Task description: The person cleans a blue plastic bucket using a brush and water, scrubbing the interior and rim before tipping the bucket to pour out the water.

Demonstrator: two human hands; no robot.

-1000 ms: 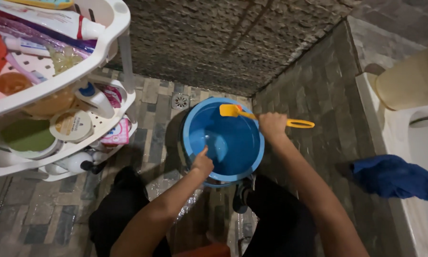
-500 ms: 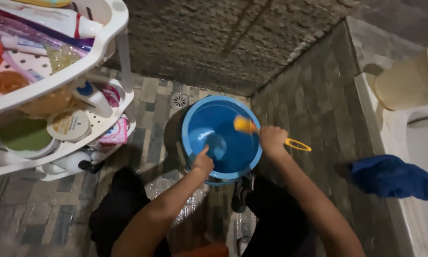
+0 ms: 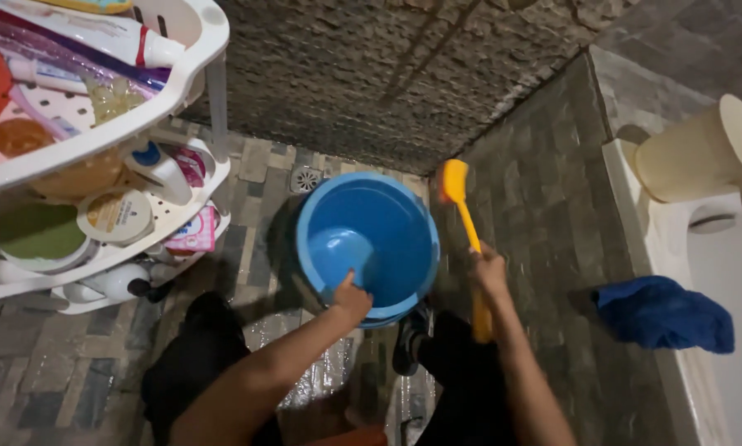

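**A:** What's on the white rack [image 3: 191, 78] at the left?

**B:** Packages, mostly. On the top tier a long white tube [image 3: 98, 33] with a red band lies on its side, its capped end toward the rack's post. Lower down there is a white bottle with a blue cap [image 3: 158, 165], a round tub with a pale, yellowish label [image 3: 119, 216] on its lid, a green round container [image 3: 36, 233], and a small pink packet [image 3: 191, 231] at the shelf's edge. The print is too small to make out.

**A:** And the hands?

**B:** The left hand [image 3: 353, 299] grips the near rim of the blue bucket [image 3: 387, 223], fingers curled over the edge and thumb pointing up into it. The bucket sits on the tiled floor [image 3: 255, 173] between the person's knees, tipped so its open mouth faces the camera.

**A:** The brush?

**B:** The right hand [image 3: 488, 272] is closed in a fist around the yellow brush [image 3: 462, 215], just right of the bucket. Its long axis runs nearly straight up and down in view, leaning slightly left at the top. The orange-yellow head points away from the person, toward the dark stone wall [image 3: 387, 74]; the handle's end sticks out below the fist.

**A:** Anything further right?

**B:** A blue cloth [image 3: 664, 314] lies on the white ledge [image 3: 635, 206], and a cream tub [image 3: 693, 153] lies tipped on its side above it.
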